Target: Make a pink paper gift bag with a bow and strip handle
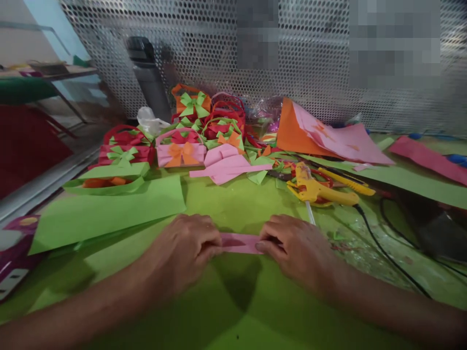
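Observation:
A pink paper strip (pixel 239 243) is stretched level between my two hands, low over the green table (pixel 237 321). My left hand (pixel 191 245) pinches its left end between thumb and fingers. At the other end, my right hand (pixel 288 245) is closed on the strip in the same way. The ends of the strip are hidden in my fingers. Just beyond my hands lie folded pink paper pieces with a long pink strip (pixel 233 168) across them. Light green sheets (pixel 113 209) lie to the left of my left hand.
Small paper bags with bows (pixel 181 153) are heaped at the back, near a grey bottle (pixel 149 80). A yellow glue gun (pixel 315 187) with a black cord (pixel 379 248) lies right of centre. Orange and pink sheets (pixel 339 133) stand behind it. A perforated metal panel (pixel 204 43) closes the back.

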`<action>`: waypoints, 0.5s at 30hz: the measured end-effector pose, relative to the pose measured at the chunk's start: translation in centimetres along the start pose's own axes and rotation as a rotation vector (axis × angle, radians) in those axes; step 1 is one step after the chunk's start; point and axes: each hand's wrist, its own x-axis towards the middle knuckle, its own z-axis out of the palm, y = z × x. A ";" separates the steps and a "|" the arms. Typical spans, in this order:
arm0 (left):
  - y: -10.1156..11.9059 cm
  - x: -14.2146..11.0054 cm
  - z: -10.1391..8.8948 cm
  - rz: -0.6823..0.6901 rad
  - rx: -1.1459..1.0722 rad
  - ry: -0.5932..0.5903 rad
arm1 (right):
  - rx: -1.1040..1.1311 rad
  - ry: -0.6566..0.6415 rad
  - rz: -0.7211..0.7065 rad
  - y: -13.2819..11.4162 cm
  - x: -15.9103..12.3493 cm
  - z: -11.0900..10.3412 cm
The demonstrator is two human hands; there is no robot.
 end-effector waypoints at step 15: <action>-0.9 0.5 -2.8 -0.270 0.016 -0.202 | -0.015 0.039 -0.108 0.8 -0.3 0.8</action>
